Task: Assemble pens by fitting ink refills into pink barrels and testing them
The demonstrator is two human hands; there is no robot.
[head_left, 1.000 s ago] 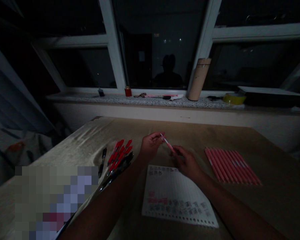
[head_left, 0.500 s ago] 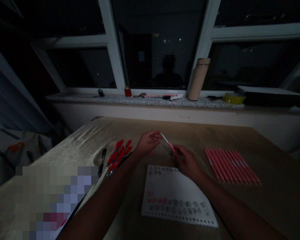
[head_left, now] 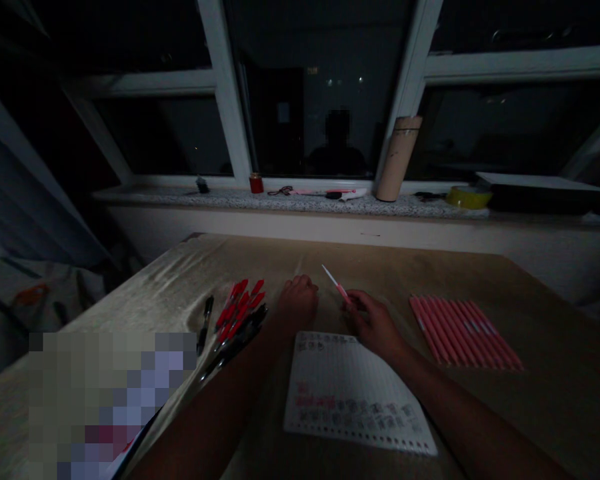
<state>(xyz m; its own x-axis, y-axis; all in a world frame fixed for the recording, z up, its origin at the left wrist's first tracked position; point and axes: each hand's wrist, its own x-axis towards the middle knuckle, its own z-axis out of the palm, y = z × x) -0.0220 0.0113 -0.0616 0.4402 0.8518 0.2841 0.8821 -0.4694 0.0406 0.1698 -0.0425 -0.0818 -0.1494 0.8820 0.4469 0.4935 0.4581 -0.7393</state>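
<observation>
In my right hand [head_left: 373, 320], closed fingers grip a slim pink pen [head_left: 343, 291], whose thin white length points up and to the left. My left hand [head_left: 299, 300] rests low on the table, back side up and fingers curled down; whatever is under them is hidden. Below both hands lies a sheet of lined notepaper [head_left: 350, 380] with red and black writing and punched holes along its near edge. My right forearm crosses its right side. Beside my left forearm is a group of red-capped pens [head_left: 240, 307], with black pens [head_left: 245, 333] next to them.
A row of several pink pens [head_left: 463, 333] lies on the right of the table [head_left: 380, 260]. One black pen [head_left: 206, 323] is apart at left. On the windowsill stand a tall tan cylinder [head_left: 399, 160], a small red jar [head_left: 256, 183] and yellow tape [head_left: 467, 197].
My left hand has come down from beside the white tip onto the table, covering a small pink thing seen there before. The right hand and its pen have stayed put.
</observation>
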